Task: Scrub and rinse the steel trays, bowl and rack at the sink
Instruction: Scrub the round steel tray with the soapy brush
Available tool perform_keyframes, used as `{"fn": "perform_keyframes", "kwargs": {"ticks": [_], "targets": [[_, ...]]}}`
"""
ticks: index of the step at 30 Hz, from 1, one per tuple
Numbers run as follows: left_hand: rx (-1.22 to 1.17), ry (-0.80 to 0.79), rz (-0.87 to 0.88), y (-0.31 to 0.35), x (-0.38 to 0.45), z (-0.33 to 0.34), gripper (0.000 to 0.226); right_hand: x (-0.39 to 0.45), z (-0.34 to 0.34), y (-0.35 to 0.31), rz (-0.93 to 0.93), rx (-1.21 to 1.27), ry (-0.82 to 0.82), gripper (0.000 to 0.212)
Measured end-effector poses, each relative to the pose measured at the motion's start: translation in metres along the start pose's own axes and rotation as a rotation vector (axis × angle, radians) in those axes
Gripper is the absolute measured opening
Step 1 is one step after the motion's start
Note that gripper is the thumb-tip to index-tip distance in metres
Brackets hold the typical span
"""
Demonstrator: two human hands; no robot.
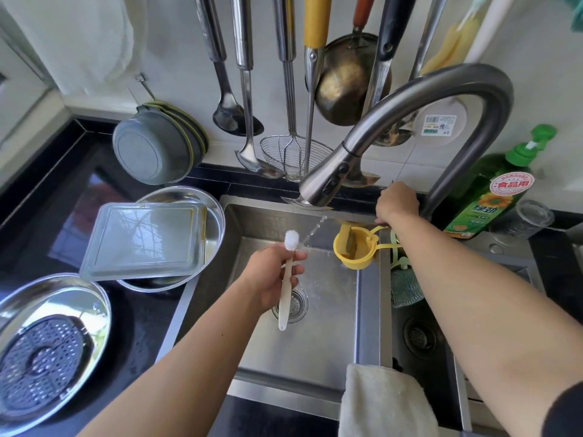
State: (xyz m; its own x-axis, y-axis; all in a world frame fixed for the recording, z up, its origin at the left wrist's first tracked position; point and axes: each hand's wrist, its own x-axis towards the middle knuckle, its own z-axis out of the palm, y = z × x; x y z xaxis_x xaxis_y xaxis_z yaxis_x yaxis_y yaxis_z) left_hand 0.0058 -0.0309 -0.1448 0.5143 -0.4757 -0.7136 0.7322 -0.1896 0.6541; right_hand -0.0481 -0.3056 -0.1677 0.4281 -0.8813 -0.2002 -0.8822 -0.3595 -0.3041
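**Ana:** Black worktop ran along the left of the steel sink in the head view, and that was where the washing-up sat: a square tray lying upside down across a round steel bowl, and nearer the person a round tray with the perforated rack in it.

**Ben:** And the hands?

**Ana:** Left hand was curled round a pale brush, its white head up beside a thin stream from the tap. Right hand reached to the tap's base behind the sink. I couldn't tell whether it gripped a lever there; the fingers were hidden.

**Ben:** What might have gone wrong?

**Ana:** I'd judge the square tray the weak spot. It bridged the bowl on a slant, one edge near the sink rim, so a nudge from the left forearm could have slid it into the sink. A sudden full flow could also have splashed off the brush head.

**Ben:** Room to move?

**Ana:** Sink floor was bare round the drain. A yellow holder hung on the divider at the right, with a cloth draped over the near end of it, so the right side was tighter. Hanging ladles and a wire skimmer crowded the wall behind the tap, and a green soap bottle stood close to the right arm.
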Motion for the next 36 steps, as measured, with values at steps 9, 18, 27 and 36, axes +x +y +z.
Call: {"fn": "perform_keyframes", "kwargs": {"ticks": [9,18,27,36], "targets": [[0.032,0.014,0.035,-0.008,-0.021,-0.058,0.016,-0.04,-0.004,0.009,-0.064,0.127,0.099,0.028],[-0.005,0.05,-0.097,-0.044,-0.017,-0.068,0.027,-0.254,0.035,-0.014,0.061,0.588,-0.808,0.023],[0.701,0.013,-0.065,-0.088,-0.029,-0.112,0.044,-0.31,0.103,-0.014,0.394,0.651,-0.552,0.025],[0.608,0.363,0.278,-0.098,-0.1,-0.256,0.029,-0.307,0.144,-0.006,0.289,0.412,-0.476,0.022]]}}
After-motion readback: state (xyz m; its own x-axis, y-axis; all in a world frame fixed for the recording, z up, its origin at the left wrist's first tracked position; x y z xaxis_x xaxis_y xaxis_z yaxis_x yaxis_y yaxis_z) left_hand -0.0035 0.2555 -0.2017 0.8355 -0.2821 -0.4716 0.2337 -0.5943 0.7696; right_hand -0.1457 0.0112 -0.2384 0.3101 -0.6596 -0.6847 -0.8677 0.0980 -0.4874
